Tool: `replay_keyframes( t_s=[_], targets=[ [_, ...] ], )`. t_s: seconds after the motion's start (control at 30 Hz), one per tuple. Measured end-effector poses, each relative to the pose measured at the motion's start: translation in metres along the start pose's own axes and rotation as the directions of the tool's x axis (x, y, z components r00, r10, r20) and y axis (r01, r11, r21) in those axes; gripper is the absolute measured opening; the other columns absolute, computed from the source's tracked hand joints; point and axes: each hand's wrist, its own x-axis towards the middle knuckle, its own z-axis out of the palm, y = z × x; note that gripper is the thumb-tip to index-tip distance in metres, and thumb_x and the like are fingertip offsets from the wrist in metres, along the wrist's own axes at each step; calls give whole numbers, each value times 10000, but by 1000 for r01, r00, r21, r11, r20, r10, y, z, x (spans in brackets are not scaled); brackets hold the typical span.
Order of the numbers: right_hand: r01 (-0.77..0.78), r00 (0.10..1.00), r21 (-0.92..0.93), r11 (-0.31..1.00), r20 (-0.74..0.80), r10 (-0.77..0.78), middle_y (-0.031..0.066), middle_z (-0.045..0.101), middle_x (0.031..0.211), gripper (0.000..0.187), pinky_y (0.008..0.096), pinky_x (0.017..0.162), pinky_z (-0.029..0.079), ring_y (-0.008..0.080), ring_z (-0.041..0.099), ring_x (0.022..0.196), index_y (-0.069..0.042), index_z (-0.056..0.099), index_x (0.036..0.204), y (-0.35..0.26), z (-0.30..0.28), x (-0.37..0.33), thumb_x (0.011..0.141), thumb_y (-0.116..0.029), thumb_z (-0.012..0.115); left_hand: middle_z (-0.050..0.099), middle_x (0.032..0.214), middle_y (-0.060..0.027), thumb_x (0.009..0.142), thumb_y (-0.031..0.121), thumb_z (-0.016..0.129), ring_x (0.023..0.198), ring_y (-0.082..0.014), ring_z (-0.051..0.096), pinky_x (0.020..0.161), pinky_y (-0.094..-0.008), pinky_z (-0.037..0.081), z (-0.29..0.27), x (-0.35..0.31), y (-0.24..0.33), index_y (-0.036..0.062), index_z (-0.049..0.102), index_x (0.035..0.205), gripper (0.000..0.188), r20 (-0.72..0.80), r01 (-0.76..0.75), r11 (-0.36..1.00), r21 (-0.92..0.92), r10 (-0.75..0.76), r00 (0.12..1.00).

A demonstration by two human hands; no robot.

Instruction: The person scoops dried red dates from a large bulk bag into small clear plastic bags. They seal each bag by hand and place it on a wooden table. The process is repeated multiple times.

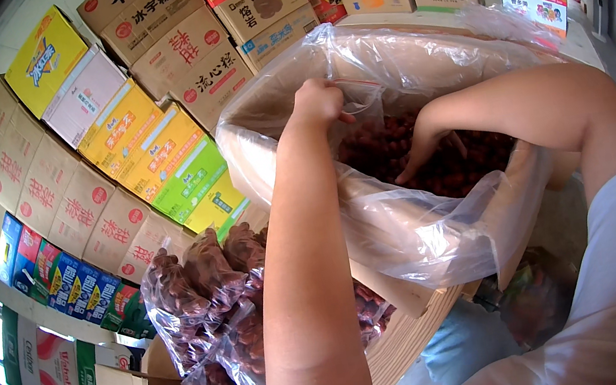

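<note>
A cardboard box (389,220) lined with a clear plastic liner (446,247) holds a heap of dark red dates (473,166). My left hand (322,101) is closed on the upper edge of a clear plastic bag (364,99) inside the far left part of the box. The bag hangs down toward the dates, and its lower part is hard to make out. Reaching in from the right, my right hand (433,144) dips into the dates with its fingers curved and apart. Some fingertips are hidden among the fruit.
Filled clear bags of dates (210,288) are piled at the box's left, beside my left forearm. A wooden table edge (411,337) shows below the box. Stacked cartons (157,156) line the left and far sides. Crumpled clear plastic (515,26) lies behind the box.
</note>
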Motion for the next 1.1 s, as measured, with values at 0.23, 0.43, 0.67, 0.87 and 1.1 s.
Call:
replay_keyframes(
  t_s=[0.23,0.43,0.67,0.87,1.1],
  targets=[
    [34,942,35,999,334,-44,180,522,1321,927,538,918,500,329,509,1215,-72,448,1379,6,-8,28,739,-706,670,649,1055,-192,894,65,509,657,-270,709,561,-309,488,4,3,0,-82,567,1233,375,18,-8,997,-76,10,1000],
    [36,885,93,995,459,-75,80,126,1604,882,558,945,482,327,154,1455,-257,268,1518,-3,-6,31,814,-669,604,633,1131,-191,888,60,514,659,-270,704,642,-325,500,3,1,2,-83,548,1254,395,40,-32,997,-68,35,999],
    [117,801,162,980,568,-190,61,86,1615,783,622,1064,312,305,77,1475,-254,271,1517,-14,-3,29,875,-532,622,651,1130,-216,882,70,484,693,-296,724,745,-341,535,3,4,-5,-71,587,1220,380,26,-26,996,-91,29,999],
    [179,725,110,978,657,-206,34,153,1605,760,629,1080,277,283,118,1469,-216,279,1514,-17,2,27,890,-440,650,651,1125,-163,823,0,475,638,-241,685,650,-300,514,2,-6,6,-72,566,1244,437,106,-28,986,-165,46,993],
    [362,643,165,918,668,-374,18,605,1004,458,427,765,519,172,591,913,-183,489,1301,-18,2,-2,905,-322,672,606,1190,-223,807,-42,460,619,-279,687,661,-333,538,2,-9,9,-127,553,1225,436,142,-72,962,-262,112,984]
  ],
)
